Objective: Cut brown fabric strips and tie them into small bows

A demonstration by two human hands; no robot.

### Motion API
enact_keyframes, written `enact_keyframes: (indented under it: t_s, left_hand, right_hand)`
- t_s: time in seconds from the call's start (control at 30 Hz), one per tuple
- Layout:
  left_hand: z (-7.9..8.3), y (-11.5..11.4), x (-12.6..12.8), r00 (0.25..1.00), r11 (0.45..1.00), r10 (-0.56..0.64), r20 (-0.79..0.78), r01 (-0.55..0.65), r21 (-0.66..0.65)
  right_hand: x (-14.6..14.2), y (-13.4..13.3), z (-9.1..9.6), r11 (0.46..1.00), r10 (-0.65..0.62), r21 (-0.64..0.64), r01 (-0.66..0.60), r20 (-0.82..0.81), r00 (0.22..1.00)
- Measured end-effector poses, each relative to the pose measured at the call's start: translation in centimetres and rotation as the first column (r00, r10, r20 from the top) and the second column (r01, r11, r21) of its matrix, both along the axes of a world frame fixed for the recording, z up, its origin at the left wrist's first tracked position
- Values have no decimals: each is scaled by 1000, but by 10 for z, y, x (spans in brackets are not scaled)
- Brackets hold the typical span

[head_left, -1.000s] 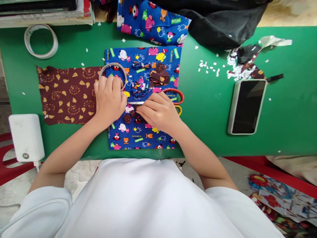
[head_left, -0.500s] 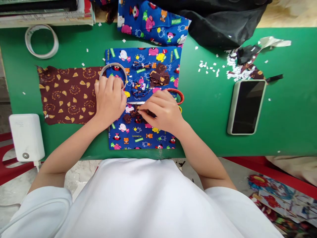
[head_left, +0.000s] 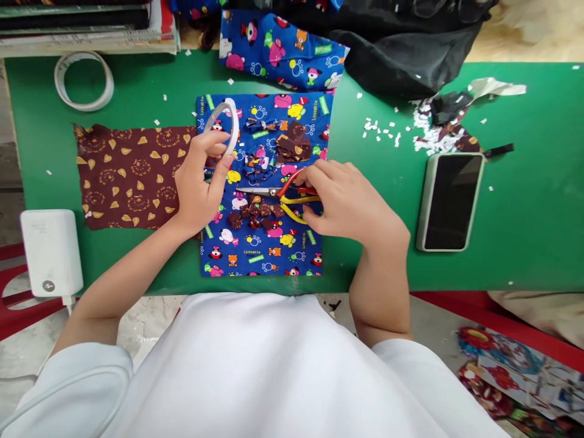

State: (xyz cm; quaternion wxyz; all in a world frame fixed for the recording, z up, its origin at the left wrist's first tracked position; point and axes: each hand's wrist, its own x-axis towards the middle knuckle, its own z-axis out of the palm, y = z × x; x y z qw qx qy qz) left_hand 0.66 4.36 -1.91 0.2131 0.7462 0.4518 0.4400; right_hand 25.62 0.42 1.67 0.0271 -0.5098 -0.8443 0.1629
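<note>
My left hand (head_left: pixel 201 179) pinches a white tape ring (head_left: pixel 227 118) and holds it tilted up above the blue cartoon-print cloth (head_left: pixel 260 255). My right hand (head_left: pixel 349 201) closes around the red and yellow handles of the scissors (head_left: pixel 292 196), whose blades lie flat on the blue cloth, pointing left. Small brown fabric pieces (head_left: pixel 255 213) lie just below the blades. A pile of brown cut squares (head_left: pixel 294 143) and small blue fabric scraps (head_left: pixel 260 165) sit further up the cloth.
A brown patterned cloth (head_left: pixel 128 176) lies left of the blue one on the green table (head_left: pixel 387 255). A second tape ring (head_left: pixel 84 82) lies at far left, a phone (head_left: pixel 449 201) at right, paper scraps (head_left: pixel 433 131) and black fabric (head_left: pixel 410 55) behind. A white charger (head_left: pixel 50 252) hangs at the left edge.
My left hand has lifted the tape ring off the cloth and tipped it upright. My right hand moved right from the brown pieces and took hold of the scissors' handles.
</note>
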Motion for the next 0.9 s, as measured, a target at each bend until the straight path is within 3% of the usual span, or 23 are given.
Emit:
enact_keyframes:
  t_s: [0.2, 0.4, 0.67, 0.9]
  left_hand:
    - [-4, -1, 2, 983, 994, -81, 163, 91, -54]
    - [-3, -2, 4, 974, 988, -89, 208, 112, -102]
    - [-2, -3, 6, 965, 990, -93, 247, 116, -82]
    - [-5, -7, 6, 979, 991, -61, 192, 83, -109]
  right_hand:
    - [-3, 2, -5, 1000, -18, -8, 19, 51, 999]
    - [-7, 7, -4, 992, -79, 99, 71, 73, 994]
    - [-4, 6, -9, 945, -226, 208, 251, -137, 964]
    - [-14, 4, -10, 915, -220, 290, 280, -221, 950]
